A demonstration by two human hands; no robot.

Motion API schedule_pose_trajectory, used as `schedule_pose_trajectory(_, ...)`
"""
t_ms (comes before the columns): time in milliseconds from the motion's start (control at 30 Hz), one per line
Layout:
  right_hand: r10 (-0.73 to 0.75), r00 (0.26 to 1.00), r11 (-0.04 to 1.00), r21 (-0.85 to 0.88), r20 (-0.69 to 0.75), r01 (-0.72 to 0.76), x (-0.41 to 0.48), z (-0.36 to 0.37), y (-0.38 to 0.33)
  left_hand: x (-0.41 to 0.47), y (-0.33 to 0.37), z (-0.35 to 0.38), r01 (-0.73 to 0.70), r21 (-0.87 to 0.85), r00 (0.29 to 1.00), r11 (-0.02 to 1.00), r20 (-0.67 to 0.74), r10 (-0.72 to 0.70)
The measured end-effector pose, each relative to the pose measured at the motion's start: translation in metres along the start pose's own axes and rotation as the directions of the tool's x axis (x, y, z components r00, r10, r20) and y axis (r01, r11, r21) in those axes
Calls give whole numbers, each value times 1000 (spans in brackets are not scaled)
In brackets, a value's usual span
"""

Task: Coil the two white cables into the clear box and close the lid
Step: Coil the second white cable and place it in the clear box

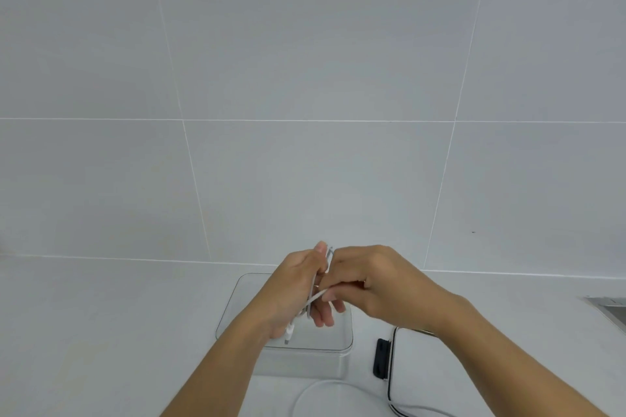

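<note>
Cable loops (310,306) sit gripped in the left hand (298,284) above the clear box (305,362); right hand (379,284) pinches the strand (318,296). Wind snugly, evenly.

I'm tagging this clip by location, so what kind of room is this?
Probably a kitchen or utility room: a white tiled wall, a plain white countertop below it, and what looks like a metal sink edge at the far right.

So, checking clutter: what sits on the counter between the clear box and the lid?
Head view: only bare counter; the lid turns its black latch toward the clear box.
</note>
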State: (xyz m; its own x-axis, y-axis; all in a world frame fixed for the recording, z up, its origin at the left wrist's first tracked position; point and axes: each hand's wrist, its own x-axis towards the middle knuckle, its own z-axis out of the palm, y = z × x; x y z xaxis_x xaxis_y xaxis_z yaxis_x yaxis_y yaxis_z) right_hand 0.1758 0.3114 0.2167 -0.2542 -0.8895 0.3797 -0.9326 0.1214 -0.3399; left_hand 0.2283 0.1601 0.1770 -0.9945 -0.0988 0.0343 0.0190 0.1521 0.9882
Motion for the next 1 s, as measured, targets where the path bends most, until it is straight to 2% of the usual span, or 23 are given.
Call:
schedule_pose_trajectory(67, 19, 998, 1000, -5, -56, -19, 0, -1, 4, -1, -1, 2, -11, 35, 1000, 999, 25, 10)
schedule_pose_trajectory(200, 60, 986, 996, -48, -155, -69, 0, -5, 15, -2, -1, 4, 37, -68, 997, 997, 70, -32)
schedule_pose_trajectory(367, 72, 976, 993, -82, -207, -90, 2, -13, 24, -3, -1, 4, 88, -133, 994, 987, 74, -79)
schedule_pose_trajectory(533, 122, 952, 984, -90, -279, -153, 4, -27, 36, -5, 0, -4, 82, -197, 994, 977, 91, -65)
schedule_pose_trajectory(733, 244, 874, 959, -29, -420, -282, 3, -46, 56, -8, 10, -17, 27, -236, 995, 971, 97, -4)
schedule_pose_trajectory(1000, 291, 773, 927, -35, -565, -375, 1, -69, 79, -10, 24, -27, -9, -392, 994, 920, 92, 49)
